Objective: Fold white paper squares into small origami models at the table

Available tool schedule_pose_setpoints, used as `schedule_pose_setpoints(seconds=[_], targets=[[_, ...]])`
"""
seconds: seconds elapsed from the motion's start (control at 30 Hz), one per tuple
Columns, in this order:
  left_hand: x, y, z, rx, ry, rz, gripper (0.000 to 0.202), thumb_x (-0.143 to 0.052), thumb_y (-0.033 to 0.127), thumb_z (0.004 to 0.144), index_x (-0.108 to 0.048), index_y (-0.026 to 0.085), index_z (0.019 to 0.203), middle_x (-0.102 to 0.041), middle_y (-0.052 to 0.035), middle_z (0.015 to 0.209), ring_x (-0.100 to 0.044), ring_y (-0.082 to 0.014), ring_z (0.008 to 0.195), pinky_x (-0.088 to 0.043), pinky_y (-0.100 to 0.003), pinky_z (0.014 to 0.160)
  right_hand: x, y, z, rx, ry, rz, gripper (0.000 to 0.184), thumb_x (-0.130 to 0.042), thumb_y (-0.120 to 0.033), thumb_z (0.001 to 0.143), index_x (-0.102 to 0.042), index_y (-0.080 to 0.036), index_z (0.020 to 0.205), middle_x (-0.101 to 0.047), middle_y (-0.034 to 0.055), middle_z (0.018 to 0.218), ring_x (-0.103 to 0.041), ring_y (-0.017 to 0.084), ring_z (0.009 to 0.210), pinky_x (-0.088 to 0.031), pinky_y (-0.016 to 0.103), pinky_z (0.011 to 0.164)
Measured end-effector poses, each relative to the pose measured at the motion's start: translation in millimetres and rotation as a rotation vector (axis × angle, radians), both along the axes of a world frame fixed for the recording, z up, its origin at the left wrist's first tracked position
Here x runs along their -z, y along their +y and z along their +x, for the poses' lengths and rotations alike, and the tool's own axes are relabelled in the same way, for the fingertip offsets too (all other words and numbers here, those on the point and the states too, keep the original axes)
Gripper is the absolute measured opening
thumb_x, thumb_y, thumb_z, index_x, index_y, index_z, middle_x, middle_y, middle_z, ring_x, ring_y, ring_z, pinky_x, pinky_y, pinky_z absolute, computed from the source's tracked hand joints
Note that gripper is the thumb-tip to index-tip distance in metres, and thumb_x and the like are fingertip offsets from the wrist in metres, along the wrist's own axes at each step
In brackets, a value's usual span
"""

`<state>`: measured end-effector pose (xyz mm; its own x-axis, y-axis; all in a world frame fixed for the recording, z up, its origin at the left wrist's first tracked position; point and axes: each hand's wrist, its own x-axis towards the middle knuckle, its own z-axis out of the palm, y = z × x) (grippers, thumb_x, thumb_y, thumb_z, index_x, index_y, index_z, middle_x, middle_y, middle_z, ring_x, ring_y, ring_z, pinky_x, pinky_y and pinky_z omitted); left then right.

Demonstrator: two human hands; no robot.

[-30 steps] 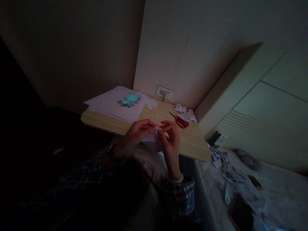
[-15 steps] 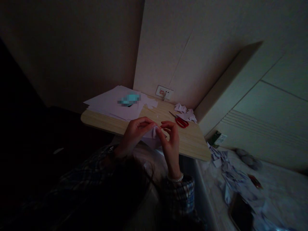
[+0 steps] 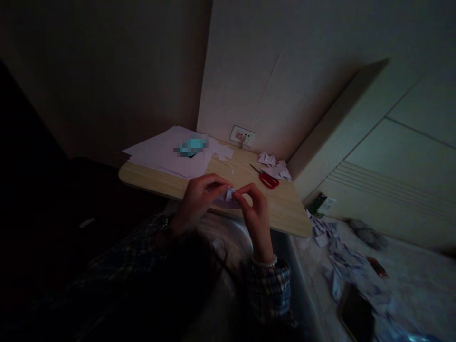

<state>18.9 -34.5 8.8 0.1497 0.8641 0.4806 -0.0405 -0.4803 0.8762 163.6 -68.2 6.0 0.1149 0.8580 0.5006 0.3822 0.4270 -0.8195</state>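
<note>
A partly folded sheet of pale paper [image 3: 228, 195] is held between my two hands, just above the near edge of the wooden table [image 3: 288, 213]. My left hand [image 3: 202, 197] grips its left side, thumb and fingers closed on it. On the right, the thumb and index finger of my right hand [image 3: 253, 204] pinch the paper's upper corner. Parts of the paper are hidden behind my fingers. Red-handled scissors [image 3: 269, 180] lie on the table beyond my right hand.
Large white sheets [image 3: 156, 149] are stacked at the table's left, with a blurred blue item [image 3: 192, 146] on top. Folded paper pieces [image 3: 274, 166] lie by the wall socket [image 3: 242, 135]. The bed [image 3: 409, 266] at right bears many paper pieces and a dark phone-like object [image 3: 356, 311].
My right hand has shifted slightly right, its fingers drawn closer together on the paper. The paper's lower flap, which hung down, is now tipped up flatter. My left hand stays nearly in place.
</note>
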Motion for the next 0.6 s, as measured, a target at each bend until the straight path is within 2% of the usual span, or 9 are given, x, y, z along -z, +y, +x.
schedule_pose_setpoints(seconds=[0.1,0.27,0.5,0.6], targets=[[-1.2,-1.6,0.3,-0.04,0.036,0.06,0.012,-0.063,0.025,0.076,-0.068,0.014,0.072,-0.068,-0.0019,0.074,-0.063,-0.0144,0.072,-0.05,-0.023,0.069,-1.5,-0.4,1.0,0.016,-0.017,-0.016,0.013,-0.063,-0.025,0.078,-0.059,-0.019,0.067,-0.058,-0.0027,0.067,-0.055,0.014,0.071,-0.041,0.027,0.07],[-0.1,-0.3,-0.9,-0.052,0.068,0.117,0.011,-0.062,0.022,0.077,-0.068,0.014,0.072,-0.068,-0.0012,0.074,-0.063,-0.0132,0.07,-0.05,-0.022,0.067,-3.6,-1.1,4.2,-0.029,-0.096,-0.042,0.011,-0.063,-0.028,0.079,-0.063,-0.019,0.074,-0.062,-0.0006,0.073,-0.057,0.016,0.075,-0.042,0.028,0.073],[-2.3,-2.5,0.0,-0.114,0.099,0.162,0.01,-0.064,0.022,0.076,-0.069,0.015,0.07,-0.07,-0.0013,0.072,-0.063,-0.0134,0.07,-0.049,-0.022,0.067,-2.7,-1.3,3.8,0.114,-0.258,0.086,0.012,-0.056,-0.02,0.083,-0.058,-0.02,0.07,-0.058,-0.0005,0.071,-0.054,0.016,0.074,-0.04,0.029,0.073],[-3.4,-2.4,-0.3,-0.097,0.103,0.184,0.011,-0.063,0.021,0.076,-0.069,0.015,0.069,-0.07,-0.0018,0.072,-0.063,-0.0135,0.068,-0.049,-0.023,0.067,-2.6,-0.7,5.6,0.039,-0.282,0.085,0.009,-0.056,-0.022,0.084,-0.059,-0.02,0.076,-0.061,0.0012,0.077,-0.056,0.017,0.079,-0.041,0.03,0.075]])
